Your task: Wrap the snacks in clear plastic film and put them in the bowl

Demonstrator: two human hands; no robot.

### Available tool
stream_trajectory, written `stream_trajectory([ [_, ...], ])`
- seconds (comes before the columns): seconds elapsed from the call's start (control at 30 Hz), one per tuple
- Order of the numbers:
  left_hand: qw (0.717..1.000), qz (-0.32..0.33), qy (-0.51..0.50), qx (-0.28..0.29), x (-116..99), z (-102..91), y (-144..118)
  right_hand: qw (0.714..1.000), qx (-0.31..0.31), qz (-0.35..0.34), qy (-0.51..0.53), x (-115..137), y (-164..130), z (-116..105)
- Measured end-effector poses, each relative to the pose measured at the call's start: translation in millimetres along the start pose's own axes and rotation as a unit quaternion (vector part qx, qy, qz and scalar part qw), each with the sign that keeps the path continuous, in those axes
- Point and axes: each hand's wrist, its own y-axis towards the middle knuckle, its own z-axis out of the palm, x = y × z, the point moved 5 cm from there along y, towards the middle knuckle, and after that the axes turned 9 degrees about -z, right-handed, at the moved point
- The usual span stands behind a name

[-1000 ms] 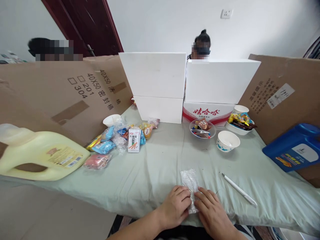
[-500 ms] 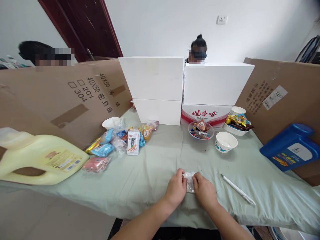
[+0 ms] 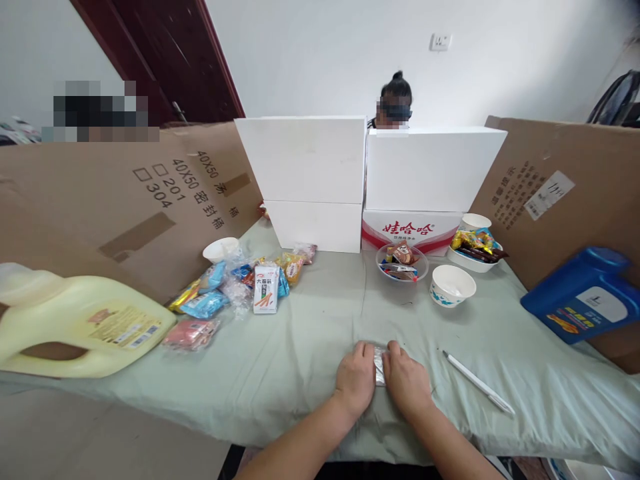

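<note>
Both hands, left hand (image 3: 356,379) and right hand (image 3: 406,381), are pinching a small crinkled clear plastic wrapper (image 3: 379,363) lying between them on the pale green cloth-covered table (image 3: 310,333), equally near, long axis pointing away.

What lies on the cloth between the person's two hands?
In the head view, a small clear plastic packet lies pinched between the left hand and the right hand, mostly covered by both.

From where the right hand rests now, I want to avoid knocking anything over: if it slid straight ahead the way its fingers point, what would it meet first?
Probably the clear glass bowl of wrapped snacks. The right hand, pressing on the small clear packet, points up the green cloth, bare until that bowl. Depth is unclear.
</note>
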Motion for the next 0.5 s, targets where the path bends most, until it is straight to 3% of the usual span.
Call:
stream_trajectory([
  [0.1, 0.999, 0.037, 0.002, -0.039, -1, 0.3, -3, 0.997, -0.072, -0.029, -0.012, -7, -4, -11],
  [0.2, 0.997, 0.059, -0.013, -0.053, 1, 1.1, -5, 0.974, -0.154, -0.167, 0.000, 3, -14, -12],
  [0.3, 0.995, 0.068, -0.025, -0.066, 7, -0.5, -9, 0.953, -0.111, -0.280, 0.010, 18, -23, 4],
  [0.43, 0.993, 0.044, -0.011, -0.105, 29, -11.7, -18, 0.961, -0.009, -0.277, 0.017, 22, -24, 19],
  [0.5, 0.992, 0.044, -0.015, -0.115, 43, -18.2, -23, 0.963, 0.006, -0.269, 0.019, 22, -27, 19],
])
